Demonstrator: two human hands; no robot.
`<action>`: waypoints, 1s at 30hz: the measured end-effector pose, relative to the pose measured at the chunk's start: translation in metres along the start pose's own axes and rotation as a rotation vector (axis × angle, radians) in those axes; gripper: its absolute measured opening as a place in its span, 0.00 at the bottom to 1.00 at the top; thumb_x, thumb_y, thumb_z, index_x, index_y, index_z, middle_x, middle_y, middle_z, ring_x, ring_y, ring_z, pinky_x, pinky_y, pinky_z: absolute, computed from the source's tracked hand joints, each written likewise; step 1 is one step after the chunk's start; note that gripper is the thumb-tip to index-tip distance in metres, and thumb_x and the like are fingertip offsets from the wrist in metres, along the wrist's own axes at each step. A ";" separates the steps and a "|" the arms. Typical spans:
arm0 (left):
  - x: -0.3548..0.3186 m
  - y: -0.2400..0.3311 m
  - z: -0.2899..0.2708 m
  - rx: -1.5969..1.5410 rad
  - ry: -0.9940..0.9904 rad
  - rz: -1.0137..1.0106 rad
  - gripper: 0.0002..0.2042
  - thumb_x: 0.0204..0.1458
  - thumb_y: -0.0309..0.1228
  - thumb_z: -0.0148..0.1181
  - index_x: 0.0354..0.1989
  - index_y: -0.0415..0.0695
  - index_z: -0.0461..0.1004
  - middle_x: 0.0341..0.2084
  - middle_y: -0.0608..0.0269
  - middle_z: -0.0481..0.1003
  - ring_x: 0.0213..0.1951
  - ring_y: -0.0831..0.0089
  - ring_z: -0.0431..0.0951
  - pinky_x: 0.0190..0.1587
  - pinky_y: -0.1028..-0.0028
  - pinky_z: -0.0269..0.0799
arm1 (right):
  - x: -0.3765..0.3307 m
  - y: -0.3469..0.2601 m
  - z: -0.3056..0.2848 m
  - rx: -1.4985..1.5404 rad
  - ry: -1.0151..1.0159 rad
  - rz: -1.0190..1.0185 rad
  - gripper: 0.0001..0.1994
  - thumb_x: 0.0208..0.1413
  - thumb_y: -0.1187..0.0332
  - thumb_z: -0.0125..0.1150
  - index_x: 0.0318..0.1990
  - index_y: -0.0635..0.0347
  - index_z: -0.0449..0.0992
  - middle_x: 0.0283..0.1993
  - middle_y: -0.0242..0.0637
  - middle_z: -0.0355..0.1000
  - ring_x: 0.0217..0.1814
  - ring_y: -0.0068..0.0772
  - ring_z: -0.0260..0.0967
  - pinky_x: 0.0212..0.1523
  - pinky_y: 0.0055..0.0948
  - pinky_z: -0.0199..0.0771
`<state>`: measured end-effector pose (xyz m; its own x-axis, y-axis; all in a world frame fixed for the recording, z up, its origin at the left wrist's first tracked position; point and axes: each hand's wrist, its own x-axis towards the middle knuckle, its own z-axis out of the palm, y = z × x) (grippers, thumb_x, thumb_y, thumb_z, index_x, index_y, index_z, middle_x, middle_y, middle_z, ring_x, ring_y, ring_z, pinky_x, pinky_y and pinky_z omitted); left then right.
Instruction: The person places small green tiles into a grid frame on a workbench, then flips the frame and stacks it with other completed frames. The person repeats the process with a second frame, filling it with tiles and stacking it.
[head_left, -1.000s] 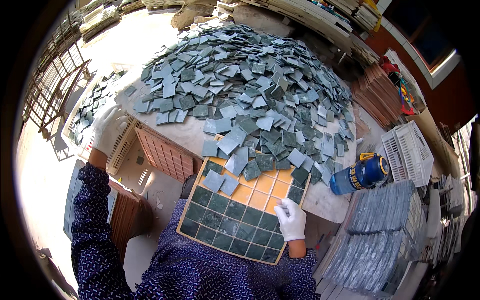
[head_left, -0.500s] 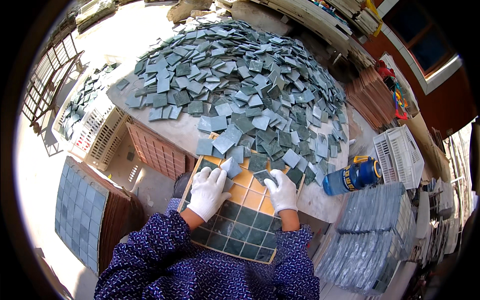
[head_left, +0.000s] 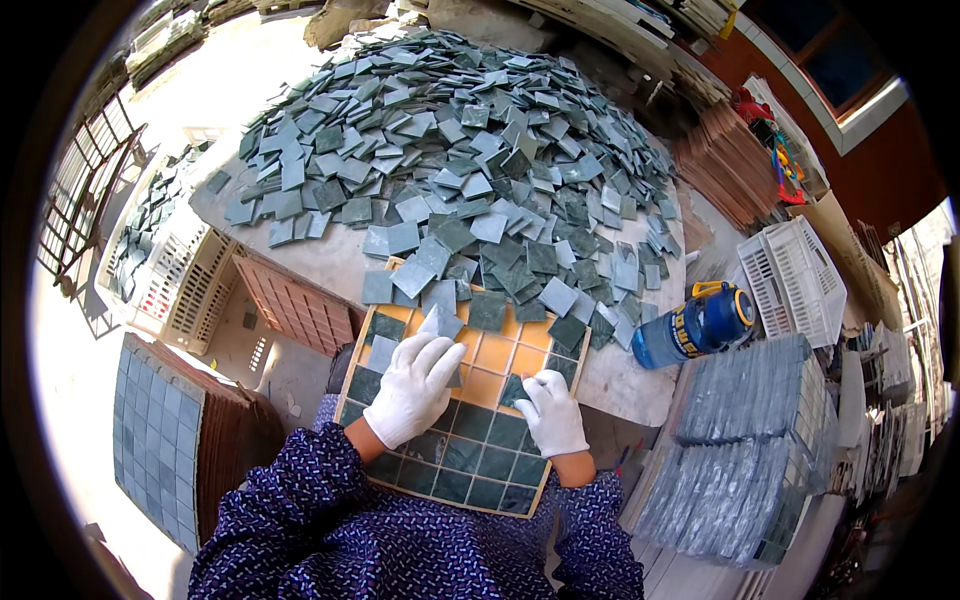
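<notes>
- Hundreds of loose grey-green tiles (head_left: 450, 150) lie heaped across the upper middle of the frame, spilling down to your work.
- One gridded tray (head_left: 492, 357) sits at lower centre, dark tiles filling its lower rows; bare orange cells show above them, loose tiles resting over its top.
- Your left hand (head_left: 410, 392) lies over the tray's left side, fingers extended and slightly parted beside a pale tile (head_left: 443, 321); you can't tell from this view whether they grip anything.
- Your right hand (head_left: 553, 415) has its fingers drawn nearly together at the right edge of a dark green tile (head_left: 513, 391), seemingly pinching it.
- That tile is at the tray's right-centre, so you seem to be seating it; the next move calls for squaring its edges between the dividers before letting go.
</notes>
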<state>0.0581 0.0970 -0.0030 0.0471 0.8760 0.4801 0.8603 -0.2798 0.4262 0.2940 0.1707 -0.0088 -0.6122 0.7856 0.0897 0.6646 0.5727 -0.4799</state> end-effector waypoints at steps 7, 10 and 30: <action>0.011 0.016 0.022 -0.105 -0.232 0.091 0.30 0.42 0.24 0.59 0.59 0.41 0.62 0.50 0.51 0.68 0.52 0.53 0.70 0.55 0.60 0.67 | -0.004 -0.005 -0.013 0.192 -0.058 0.097 0.18 0.49 0.67 0.65 0.49 0.57 0.73 0.48 0.40 0.68 0.43 0.46 0.72 0.42 0.38 0.75; 0.007 0.010 0.018 -0.181 -0.160 -0.058 0.29 0.44 0.25 0.60 0.59 0.41 0.62 0.51 0.50 0.68 0.51 0.52 0.71 0.53 0.61 0.68 | -0.006 0.001 -0.010 0.233 0.057 0.135 0.19 0.48 0.69 0.65 0.49 0.58 0.73 0.49 0.42 0.69 0.39 0.46 0.73 0.40 0.36 0.75; -0.044 -0.044 -0.047 0.018 -0.111 -0.371 0.31 0.39 0.28 0.68 0.56 0.43 0.65 0.53 0.50 0.64 0.53 0.52 0.68 0.54 0.62 0.67 | 0.047 -0.012 0.009 0.019 0.034 -0.179 0.09 0.56 0.66 0.58 0.44 0.52 0.75 0.36 0.40 0.75 0.38 0.45 0.74 0.36 0.41 0.74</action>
<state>-0.0051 0.0523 -0.0068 -0.2146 0.9540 0.2094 0.8381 0.0698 0.5410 0.2538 0.1987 -0.0066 -0.7047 0.6793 0.2049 0.5378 0.6997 -0.4703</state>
